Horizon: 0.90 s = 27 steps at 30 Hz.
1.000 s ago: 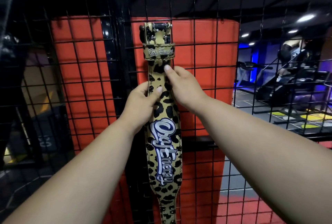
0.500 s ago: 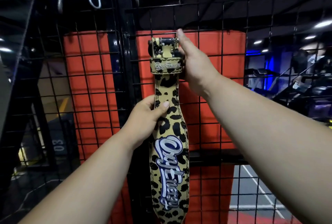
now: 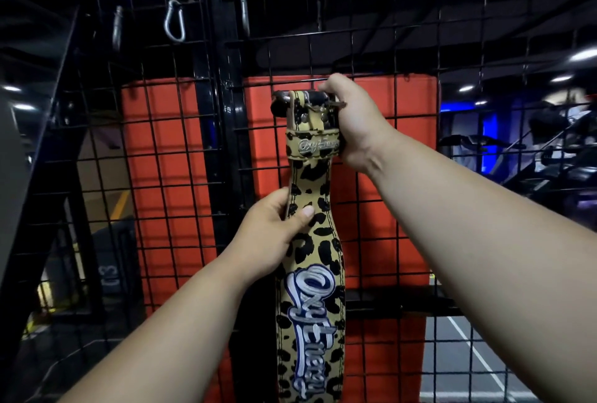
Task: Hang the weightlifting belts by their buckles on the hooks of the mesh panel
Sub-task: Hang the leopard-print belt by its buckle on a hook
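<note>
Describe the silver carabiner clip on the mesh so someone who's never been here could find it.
Start at the black mesh panel in front of the orange pads. Look up and left of the leopard-print belt, above the left pad. The carabiner is the bright, closed teardrop loop; its neighbours are straight, slim hooks.

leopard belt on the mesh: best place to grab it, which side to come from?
Judging by its pose, take the leopard-print belt at the narrow strap under the keeper loop, from the left edge, as the left hand does. It hangs upright and flat to the mesh panel, so an edge wrap fits. The right hand grips the buckle end.
</note>
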Motion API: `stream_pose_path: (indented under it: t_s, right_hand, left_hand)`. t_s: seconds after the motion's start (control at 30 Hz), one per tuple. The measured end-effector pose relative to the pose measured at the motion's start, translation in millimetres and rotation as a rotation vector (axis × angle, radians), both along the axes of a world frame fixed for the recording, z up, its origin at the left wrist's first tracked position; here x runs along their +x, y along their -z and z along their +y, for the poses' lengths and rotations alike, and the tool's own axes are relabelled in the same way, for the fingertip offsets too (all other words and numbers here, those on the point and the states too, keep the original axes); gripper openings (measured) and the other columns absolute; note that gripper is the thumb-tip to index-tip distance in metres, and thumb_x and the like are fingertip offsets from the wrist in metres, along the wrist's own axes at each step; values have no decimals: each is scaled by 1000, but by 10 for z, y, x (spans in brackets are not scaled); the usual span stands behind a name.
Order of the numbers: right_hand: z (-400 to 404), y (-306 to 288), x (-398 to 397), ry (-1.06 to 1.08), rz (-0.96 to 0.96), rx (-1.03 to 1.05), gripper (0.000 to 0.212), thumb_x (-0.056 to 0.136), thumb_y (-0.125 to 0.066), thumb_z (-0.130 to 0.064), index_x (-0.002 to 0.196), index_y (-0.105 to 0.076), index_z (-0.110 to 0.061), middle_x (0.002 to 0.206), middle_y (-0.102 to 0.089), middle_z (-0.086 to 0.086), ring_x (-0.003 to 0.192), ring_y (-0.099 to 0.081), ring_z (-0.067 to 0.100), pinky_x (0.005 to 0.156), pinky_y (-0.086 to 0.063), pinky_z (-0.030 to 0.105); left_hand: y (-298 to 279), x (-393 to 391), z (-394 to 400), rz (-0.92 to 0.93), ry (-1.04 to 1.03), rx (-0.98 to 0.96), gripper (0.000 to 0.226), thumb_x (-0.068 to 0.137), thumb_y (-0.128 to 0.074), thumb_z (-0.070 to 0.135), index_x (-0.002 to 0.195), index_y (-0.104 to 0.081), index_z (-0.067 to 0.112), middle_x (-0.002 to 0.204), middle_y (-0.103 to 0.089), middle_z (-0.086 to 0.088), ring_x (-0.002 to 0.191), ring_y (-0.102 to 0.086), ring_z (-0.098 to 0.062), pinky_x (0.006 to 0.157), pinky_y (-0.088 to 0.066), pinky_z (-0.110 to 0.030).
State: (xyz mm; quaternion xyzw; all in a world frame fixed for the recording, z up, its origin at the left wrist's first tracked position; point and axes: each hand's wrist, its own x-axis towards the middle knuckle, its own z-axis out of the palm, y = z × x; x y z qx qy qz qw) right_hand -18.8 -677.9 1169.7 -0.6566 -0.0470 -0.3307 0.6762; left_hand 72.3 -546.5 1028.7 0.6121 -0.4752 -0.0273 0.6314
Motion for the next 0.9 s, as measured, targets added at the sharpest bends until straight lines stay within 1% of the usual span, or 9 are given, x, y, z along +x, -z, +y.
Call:
stream_pose_path:
  t_s: [0.07,0.13,0.27,0.43,0.5,0.6,0.7,0.8,0.9]
  right_hand:
    - [-14,-7,-32,-42,8,9,30,95,-41,-30,70,-52,-19,67,-56,5,54,-50,21,56,-43,29]
    - [-35,-23,-51,-78,22,16,26,93,-39,-29,78,-55,-14,68,-57,6,55,-53,23,58,-46,30]
    - [-68,-50,-69,-83,31,30,25,93,-41,-25,86,-59,-9,66,-62,7,52,-58,23,55,-50,29]
    - [-129,10,-8,-16,-35,-14,29,99,-51,-27,81,-67,-12,70,-66,7,58,-61,24,60,-52,33]
    - [-168,29,8,19,-82,1,26,102,-55,-26,101,-71,-5,83,-72,15,66,-67,27,63,-57,38]
    - [-267,54,62,76,-111,-30,33,103,-59,-29,127,-67,-7,116,-74,21,90,-74,30,81,-61,51]
    - [-302,80,82,156,-121,-96,36,96,-65,-40,128,-65,-22,120,-75,10,107,-72,30,100,-55,58]
    - [-317,65,66,234,-178,-158,24,99,-63,-33,122,-58,-34,108,-75,10,87,-71,27,83,-60,52]
    - [-296,16,24,307,-166,-294,16,97,-65,-31,111,-65,-25,110,-75,15,83,-69,24,74,-58,44]
  left_hand:
    - [12,5,-6,11,17,10,12,103,-67,15,114,-70,19,88,-77,2,75,-72,-14,66,-58,-29]
    - [11,7,-21,26,31,20,11,103,-66,15,113,-69,17,85,-76,4,72,-71,-14,63,-57,-29]
    - [1,39,-76,46,42,28,14,103,-68,18,116,-70,17,98,-78,-15,80,-73,-25,73,-63,-44]
    - [11,67,-133,69,59,32,14,103,-67,19,116,-70,17,92,-77,-6,77,-72,-24,70,-62,-41]
    - [37,67,-148,78,63,36,13,103,-66,17,116,-70,16,87,-76,-2,73,-71,-20,65,-60,-36]
    - [75,87,-173,63,52,54,10,103,-67,19,112,-72,19,85,-75,0,72,-70,-17,64,-57,-32]
    - [85,92,-202,48,44,66,8,102,-68,21,109,-73,22,85,-75,2,74,-70,-14,68,-57,-32]
    - [65,54,-211,68,43,52,8,104,-66,17,109,-71,18,79,-75,5,69,-70,-10,61,-56,-25]
    - [39,20,-196,113,38,30,10,105,-64,15,112,-70,13,83,-78,4,72,-75,-10,60,-57,-22]
